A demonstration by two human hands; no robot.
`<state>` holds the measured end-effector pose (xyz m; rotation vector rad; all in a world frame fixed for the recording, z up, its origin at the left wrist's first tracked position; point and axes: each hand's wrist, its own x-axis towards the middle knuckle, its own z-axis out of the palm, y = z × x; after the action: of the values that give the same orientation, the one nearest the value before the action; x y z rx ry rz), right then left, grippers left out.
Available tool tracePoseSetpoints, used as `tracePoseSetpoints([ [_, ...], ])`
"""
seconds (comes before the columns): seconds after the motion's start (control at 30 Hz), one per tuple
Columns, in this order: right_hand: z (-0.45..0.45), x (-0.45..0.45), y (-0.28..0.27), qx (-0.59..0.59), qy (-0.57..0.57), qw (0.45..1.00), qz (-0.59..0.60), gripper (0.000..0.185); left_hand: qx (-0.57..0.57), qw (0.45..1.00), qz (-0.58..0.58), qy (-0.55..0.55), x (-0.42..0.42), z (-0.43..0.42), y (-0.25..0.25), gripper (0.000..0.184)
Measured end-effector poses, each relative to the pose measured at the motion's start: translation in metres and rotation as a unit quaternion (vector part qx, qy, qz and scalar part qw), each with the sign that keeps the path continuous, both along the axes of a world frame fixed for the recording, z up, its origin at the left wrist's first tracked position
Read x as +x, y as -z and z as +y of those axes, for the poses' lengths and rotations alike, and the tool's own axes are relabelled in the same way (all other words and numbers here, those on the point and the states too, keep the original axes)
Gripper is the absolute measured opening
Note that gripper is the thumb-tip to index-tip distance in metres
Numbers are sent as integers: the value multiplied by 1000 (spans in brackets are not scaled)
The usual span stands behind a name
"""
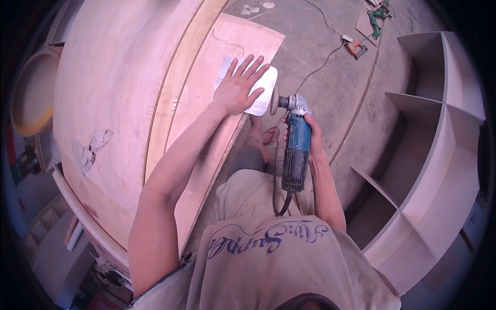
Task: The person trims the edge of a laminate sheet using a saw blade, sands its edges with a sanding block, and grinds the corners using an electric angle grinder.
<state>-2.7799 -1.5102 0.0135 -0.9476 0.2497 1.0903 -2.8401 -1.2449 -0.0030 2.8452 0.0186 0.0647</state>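
Note:
My left hand (242, 85) lies flat with its fingers spread on a thin, shiny whitish sheet with rounded corners (267, 82). The sheet rests on plywood and sticks out past its edge. My right hand (314, 137) is wrapped around the body of a blue and black angle grinder (298, 139). The grinder's round disc (274, 100) faces the sheet's right edge; I cannot tell whether they touch. A black cord runs from the tool's lower end.
Under the sheet is a plywood board (206, 144), with a wooden strip (178, 77) along it. Crumpled paper (93, 150) lies farther left. On my right stands a curved shelf unit (439, 155). An orange nail gun (356, 49) with a green hose (375, 26) and cables lie on the floor.

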Motion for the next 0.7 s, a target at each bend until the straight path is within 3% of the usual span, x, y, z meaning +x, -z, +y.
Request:
tracePoseSetpoints([
  [0.7,-16,-19,-8,-10,-22,1000,1,64,5,1000,-6,-3,1,-1,1,62],
])
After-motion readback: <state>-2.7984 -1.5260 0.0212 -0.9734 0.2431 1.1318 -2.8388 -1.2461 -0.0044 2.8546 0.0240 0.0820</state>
